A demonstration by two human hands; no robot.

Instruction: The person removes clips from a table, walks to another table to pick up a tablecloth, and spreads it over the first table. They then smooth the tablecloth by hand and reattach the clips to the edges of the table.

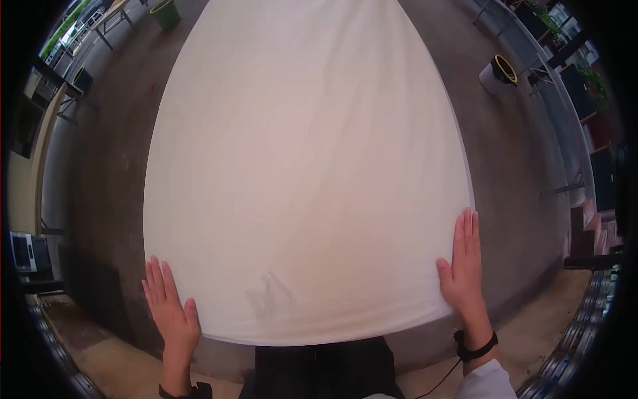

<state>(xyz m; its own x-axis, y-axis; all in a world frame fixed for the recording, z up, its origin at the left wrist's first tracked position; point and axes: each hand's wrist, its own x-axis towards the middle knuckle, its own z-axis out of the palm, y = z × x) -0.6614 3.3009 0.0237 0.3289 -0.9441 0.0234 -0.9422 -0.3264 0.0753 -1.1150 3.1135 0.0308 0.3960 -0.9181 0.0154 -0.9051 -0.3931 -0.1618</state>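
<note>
A long table covered with a white cloth [299,186] stretches away in front of me. Soft creases run along its right half, and a small grey smudge or wrinkle shows near the close edge. My left hand [171,309] lies along the near left edge of the cloth, fingers straight and thumb apart. At the right edge, a little farther up, my right hand [464,266] rests with its fingers stretched forward and its thumb on the cloth. Neither hand holds anything. Dark bands are on both wrists.
Brown floor [100,173] surrounds the table. A green bin [164,13] stands far left, and a white bin with a yellow rim [497,74] stands far right. Long benches line both sides. Rows of metal cans or kegs [565,356] are at the lower right.
</note>
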